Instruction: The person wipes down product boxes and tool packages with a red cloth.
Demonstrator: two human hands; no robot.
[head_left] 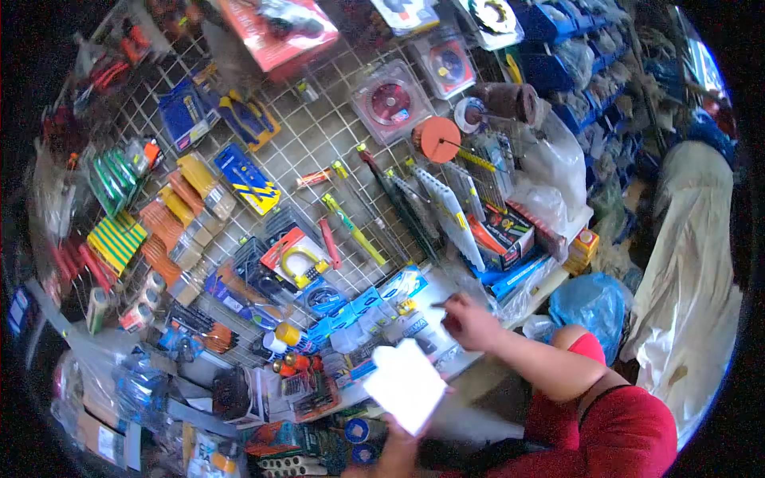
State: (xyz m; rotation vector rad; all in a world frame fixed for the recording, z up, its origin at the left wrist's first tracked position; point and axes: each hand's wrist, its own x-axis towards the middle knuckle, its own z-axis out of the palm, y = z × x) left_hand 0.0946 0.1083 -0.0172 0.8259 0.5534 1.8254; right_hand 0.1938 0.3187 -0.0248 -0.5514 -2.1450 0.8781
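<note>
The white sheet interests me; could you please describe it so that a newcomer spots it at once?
Start at the wire grid hung with packaged goods, then look down to the picture's bottom centre. There the left hand holds the white sheet, a glaring patch with no readable print, unlike the colourful packaged goods above it.

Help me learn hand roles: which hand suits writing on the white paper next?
Probably the right hand: it seems to pinch a slim dark pen-like object, while the left hand holds the white paper.

the person's bright red short sleeve [633, 430] ends in a dark edge [596, 401], leaving the forearm [550, 360] bare.
</note>
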